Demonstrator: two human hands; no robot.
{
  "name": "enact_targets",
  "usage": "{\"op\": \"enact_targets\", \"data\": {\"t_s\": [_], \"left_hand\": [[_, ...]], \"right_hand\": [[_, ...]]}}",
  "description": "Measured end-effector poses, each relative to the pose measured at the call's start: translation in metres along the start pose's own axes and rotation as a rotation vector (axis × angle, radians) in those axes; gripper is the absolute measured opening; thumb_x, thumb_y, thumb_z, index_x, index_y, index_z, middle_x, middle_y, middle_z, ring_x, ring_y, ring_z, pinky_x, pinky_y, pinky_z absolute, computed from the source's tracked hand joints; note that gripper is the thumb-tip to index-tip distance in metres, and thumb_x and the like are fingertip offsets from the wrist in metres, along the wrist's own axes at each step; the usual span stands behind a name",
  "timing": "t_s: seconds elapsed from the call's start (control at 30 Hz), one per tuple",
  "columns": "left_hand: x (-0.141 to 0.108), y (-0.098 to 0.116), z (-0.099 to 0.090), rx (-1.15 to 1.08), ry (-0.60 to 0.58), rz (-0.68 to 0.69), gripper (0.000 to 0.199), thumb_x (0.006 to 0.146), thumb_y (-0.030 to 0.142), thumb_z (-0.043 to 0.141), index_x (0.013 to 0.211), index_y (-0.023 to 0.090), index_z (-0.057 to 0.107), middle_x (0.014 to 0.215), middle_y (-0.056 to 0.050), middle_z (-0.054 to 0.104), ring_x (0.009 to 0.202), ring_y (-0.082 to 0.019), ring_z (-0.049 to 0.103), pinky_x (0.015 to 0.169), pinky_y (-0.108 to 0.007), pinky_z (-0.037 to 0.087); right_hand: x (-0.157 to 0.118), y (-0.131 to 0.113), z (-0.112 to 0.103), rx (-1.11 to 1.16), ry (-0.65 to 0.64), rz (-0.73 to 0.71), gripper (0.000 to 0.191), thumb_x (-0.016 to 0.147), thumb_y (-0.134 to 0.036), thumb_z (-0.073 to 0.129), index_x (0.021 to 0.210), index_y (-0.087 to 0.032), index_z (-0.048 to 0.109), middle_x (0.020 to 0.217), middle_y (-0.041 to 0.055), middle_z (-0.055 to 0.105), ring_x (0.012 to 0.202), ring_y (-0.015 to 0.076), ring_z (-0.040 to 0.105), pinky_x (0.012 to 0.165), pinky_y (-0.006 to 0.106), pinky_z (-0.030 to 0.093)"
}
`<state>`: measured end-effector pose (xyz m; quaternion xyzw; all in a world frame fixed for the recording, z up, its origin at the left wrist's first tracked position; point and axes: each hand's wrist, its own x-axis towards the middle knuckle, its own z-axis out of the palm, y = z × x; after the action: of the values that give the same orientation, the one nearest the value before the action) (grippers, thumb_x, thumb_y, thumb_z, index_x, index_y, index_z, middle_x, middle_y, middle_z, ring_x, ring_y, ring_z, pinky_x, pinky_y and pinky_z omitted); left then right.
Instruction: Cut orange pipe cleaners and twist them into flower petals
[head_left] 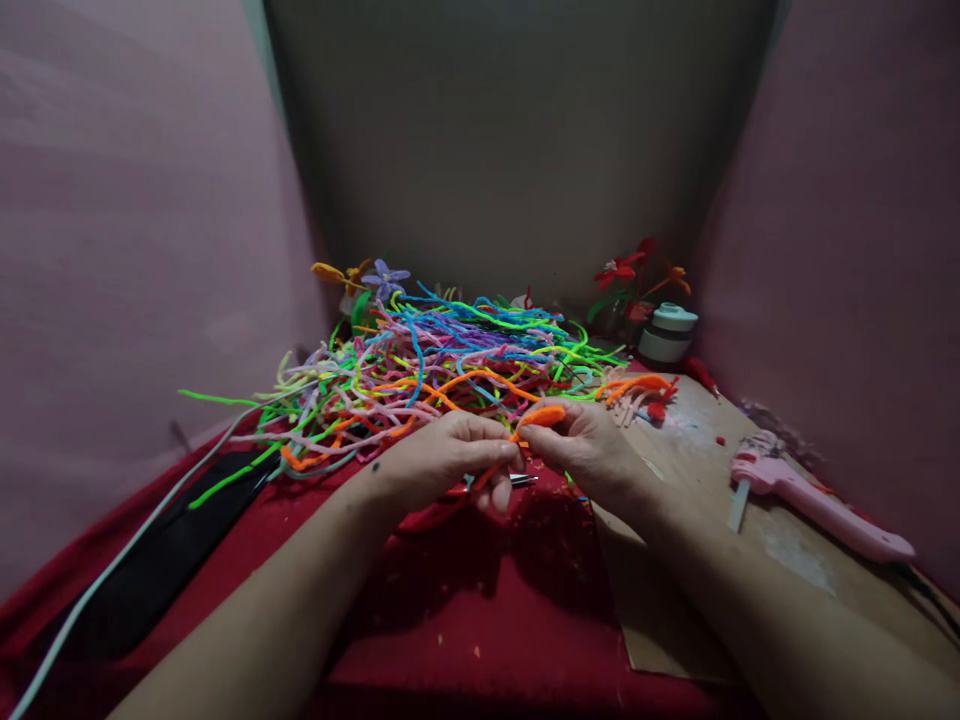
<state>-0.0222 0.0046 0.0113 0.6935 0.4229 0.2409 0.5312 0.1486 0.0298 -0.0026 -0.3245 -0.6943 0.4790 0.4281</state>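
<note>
My left hand (457,455) is closed, its fingers pinching an orange fuzzy stem below the bent orange piece. My right hand (574,440) grips the looped orange piece (544,416) between thumb and fingers, close beside the left fingertips. Under the left hand, metal scissor tips (523,480) poke out, with the rest partly hidden. Just beyond both hands lies a large tangled heap of coloured fuzzy stems (450,350) in green, blue, pink, purple and orange.
A pink glue gun (825,510) lies on a brown board (675,600) at right. Behind are a pale jar (667,333), red flowers (619,270) and a purple flower (385,280). A white cable (135,550) crosses a black item (157,560) at left.
</note>
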Motion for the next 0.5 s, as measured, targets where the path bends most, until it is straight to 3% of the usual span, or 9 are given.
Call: {"op": "enact_targets", "data": {"t_s": [0.13,0.23,0.33,0.5], "left_hand": [[0.006,-0.006,0.017,0.937,0.428,0.207,0.022,0.084,0.018,0.038,0.070,0.015,0.055,0.059,-0.004,0.058,0.053,-0.015,0.053,0.053,-0.026,0.038],[0.010,-0.012,0.029,1.489,0.565,0.341,0.019,0.081,0.008,0.038,0.076,0.014,0.055,0.065,-0.007,0.060,0.062,-0.020,0.056,0.060,-0.032,0.040],[0.011,-0.014,0.034,1.656,0.608,0.379,0.019,0.084,0.009,0.037,0.080,0.013,0.054,0.067,-0.007,0.060,0.062,-0.022,0.056,0.063,-0.035,0.040],[0.010,-0.015,0.035,1.539,0.644,0.274,0.023,0.087,0.013,0.034,0.074,0.015,0.054,0.059,-0.006,0.059,0.055,-0.020,0.055,0.060,-0.032,0.038]], "right_hand": [[0.003,0.012,0.004,0.180,0.144,0.226,0.016,0.065,-0.025,0.056,0.054,-0.016,0.048,0.042,-0.0068,0.039,0.037,0.0052,0.030,0.038,0.021,0.022],[0.004,0.018,0.005,0.357,0.146,0.287,0.020,0.062,-0.021,0.055,0.050,-0.018,0.039,0.041,-0.0080,0.033,0.035,0.0043,0.025,0.035,0.021,0.016],[0.003,0.016,0.003,0.415,0.133,0.278,0.023,0.059,-0.018,0.054,0.046,-0.019,0.035,0.040,-0.0077,0.031,0.036,0.0045,0.025,0.036,0.021,0.017],[0.004,0.012,0.000,0.210,0.185,0.186,0.015,0.064,-0.022,0.056,0.053,-0.016,0.049,0.045,-0.0058,0.042,0.041,0.0063,0.034,0.041,0.022,0.025]]}}
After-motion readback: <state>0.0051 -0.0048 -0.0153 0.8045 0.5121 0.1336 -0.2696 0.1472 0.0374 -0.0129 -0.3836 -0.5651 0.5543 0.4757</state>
